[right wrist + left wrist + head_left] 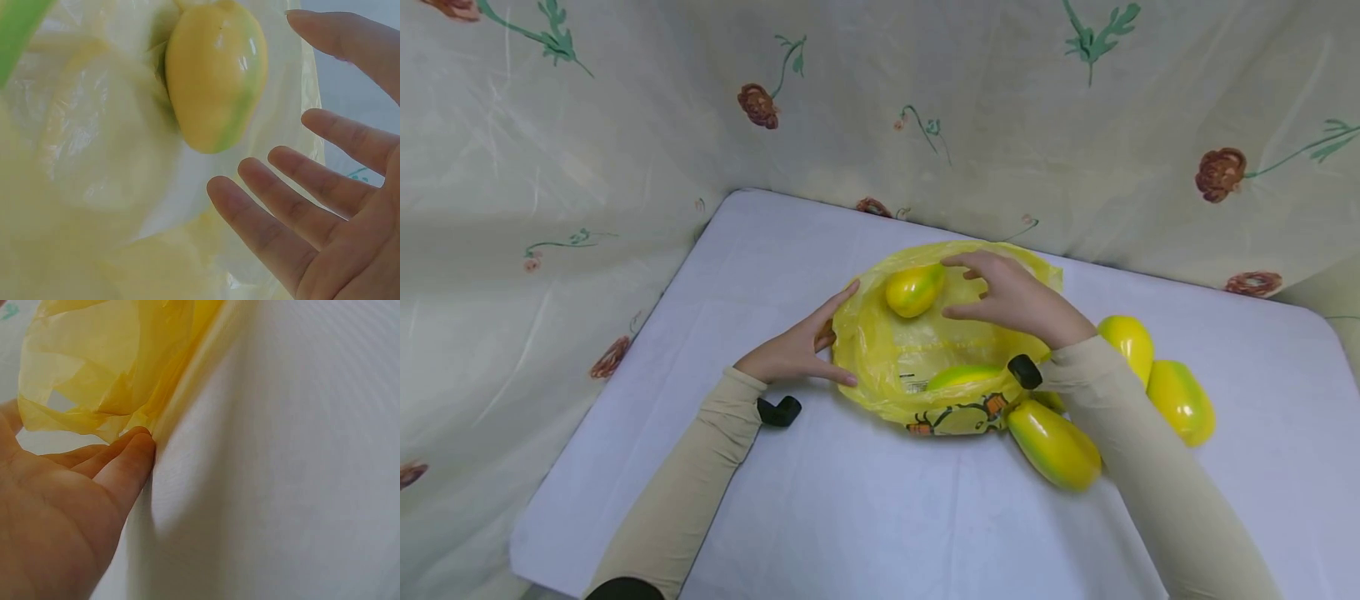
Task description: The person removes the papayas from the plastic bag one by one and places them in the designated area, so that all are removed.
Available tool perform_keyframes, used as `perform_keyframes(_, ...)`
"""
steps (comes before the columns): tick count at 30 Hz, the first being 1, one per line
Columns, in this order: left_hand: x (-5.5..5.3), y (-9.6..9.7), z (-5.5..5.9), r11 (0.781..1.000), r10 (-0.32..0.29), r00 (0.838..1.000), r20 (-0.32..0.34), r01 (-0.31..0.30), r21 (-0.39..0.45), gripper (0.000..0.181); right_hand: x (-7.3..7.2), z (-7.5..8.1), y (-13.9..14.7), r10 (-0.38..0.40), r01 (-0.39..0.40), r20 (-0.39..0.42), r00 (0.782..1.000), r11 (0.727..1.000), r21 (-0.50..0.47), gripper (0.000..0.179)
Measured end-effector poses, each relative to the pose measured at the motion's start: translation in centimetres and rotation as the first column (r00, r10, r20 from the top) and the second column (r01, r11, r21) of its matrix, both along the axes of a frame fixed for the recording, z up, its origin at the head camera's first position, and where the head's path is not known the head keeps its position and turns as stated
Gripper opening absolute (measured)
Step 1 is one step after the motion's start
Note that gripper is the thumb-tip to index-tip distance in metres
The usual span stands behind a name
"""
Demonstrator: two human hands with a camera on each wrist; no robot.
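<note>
A yellow plastic bag (940,333) lies on the table with its mouth spread wide. Inside it, toward the back left, is a glossy yellow-green mango (914,291); a second mango (962,377) lies by the near wall, partly hidden by the rim. My left hand (793,346) touches the bag's left edge with thumb and fingers spread; its fingers look fairly straight against the plastic (106,369). Over the bag's mouth is my right hand (1011,296), fingers spread and holding nothing. In the right wrist view, its fingertips stand just apart from the mango (215,78).
Right of the bag, a mango (1054,446) rests against its near right corner. Two more mangoes (1127,343) (1180,402) lie farther right, beyond my right forearm. A white cloth covers the table (850,517); a flowered curtain (850,108) hangs behind and to the left.
</note>
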State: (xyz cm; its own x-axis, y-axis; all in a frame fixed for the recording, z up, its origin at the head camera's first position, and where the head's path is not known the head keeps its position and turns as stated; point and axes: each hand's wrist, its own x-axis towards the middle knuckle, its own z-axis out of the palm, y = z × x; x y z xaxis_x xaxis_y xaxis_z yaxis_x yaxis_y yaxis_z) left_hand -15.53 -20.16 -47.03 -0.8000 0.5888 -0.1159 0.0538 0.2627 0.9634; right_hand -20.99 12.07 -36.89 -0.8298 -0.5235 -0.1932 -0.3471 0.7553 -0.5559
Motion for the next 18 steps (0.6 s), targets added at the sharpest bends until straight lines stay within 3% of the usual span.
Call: perform_keyframes(18,-0.1,-0.1,0.0,1.0,-0.004,1.0,0.005,0.004,0.009,0.13,-1.8,-1.0,-1.8,-0.019,0.019,-0.007,1.0,0.998,0.053,0.078)
